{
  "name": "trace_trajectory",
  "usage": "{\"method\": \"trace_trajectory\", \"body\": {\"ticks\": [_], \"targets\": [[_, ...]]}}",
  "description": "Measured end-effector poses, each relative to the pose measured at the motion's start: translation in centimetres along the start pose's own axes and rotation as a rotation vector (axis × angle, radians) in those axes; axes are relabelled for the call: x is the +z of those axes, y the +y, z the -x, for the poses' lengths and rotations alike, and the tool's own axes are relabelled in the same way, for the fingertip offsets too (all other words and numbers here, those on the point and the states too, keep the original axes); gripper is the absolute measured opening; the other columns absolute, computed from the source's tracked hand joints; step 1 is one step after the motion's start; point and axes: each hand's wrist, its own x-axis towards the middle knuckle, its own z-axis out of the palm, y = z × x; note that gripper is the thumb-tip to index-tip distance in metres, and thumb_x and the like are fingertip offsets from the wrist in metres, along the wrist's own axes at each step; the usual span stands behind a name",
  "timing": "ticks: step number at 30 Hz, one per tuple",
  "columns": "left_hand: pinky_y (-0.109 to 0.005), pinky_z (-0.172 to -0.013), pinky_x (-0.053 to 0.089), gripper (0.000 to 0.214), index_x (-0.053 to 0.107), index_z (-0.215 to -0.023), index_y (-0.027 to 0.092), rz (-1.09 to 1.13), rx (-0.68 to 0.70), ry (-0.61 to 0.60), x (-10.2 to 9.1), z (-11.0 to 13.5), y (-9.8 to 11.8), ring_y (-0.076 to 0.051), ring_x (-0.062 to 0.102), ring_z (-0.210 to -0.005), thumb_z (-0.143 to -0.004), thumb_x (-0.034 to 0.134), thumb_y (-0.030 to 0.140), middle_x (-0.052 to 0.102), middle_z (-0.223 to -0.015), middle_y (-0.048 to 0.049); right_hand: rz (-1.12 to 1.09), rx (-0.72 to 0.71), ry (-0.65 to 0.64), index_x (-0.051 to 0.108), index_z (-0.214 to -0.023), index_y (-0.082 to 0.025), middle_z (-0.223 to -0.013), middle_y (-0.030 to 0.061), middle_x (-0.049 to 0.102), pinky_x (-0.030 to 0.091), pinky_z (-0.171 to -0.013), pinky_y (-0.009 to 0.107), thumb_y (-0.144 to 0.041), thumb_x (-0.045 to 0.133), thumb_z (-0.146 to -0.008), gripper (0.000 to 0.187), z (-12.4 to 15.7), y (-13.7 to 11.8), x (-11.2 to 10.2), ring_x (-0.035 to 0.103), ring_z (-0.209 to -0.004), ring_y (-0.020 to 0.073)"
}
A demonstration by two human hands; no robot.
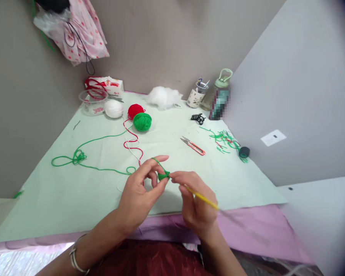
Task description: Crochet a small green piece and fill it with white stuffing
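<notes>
My left hand (140,191) pinches a small green crochet piece (163,176) between thumb and fingers, with a strand of green yarn running over its raised index finger. In my right hand (197,203) is a crochet hook with a yellow handle (202,197); its tip meets the green piece and is hidden by the fingers. From the left hand the green yarn trails left across the table to a loose tangle (79,156), then up to a green yarn ball (142,122). Red and white strands run toward the left hand too.
Behind lie a red ball (136,111), a white ball (114,109), white stuffing (164,97) and a clear tub (93,102). Thread snips (193,146), a black claw clip (198,119), yarn scraps (224,138), a black tape roll (244,152), a pen cup (197,95) and a bottle (220,96) stand right.
</notes>
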Motion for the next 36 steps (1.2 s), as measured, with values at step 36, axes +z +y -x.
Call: {"method": "trace_trajectory", "body": {"ticks": [36], "targets": [[-0.027,-0.089,0.047,0.040,0.077,-0.129,0.034,0.524,-0.261,-0.321,-0.1,-0.2,-0.2,-0.014,0.062,-0.091,-0.090,0.084,0.030,0.074,-0.099,-0.0004,-0.565,0.473,0.199,0.082,-0.101,-0.028,-0.091,0.0038,0.077,0.056,-0.071,0.030,-0.028,0.068,-0.101,0.014,-0.7,0.1,0.5,0.068,-0.082,0.0171]]}}
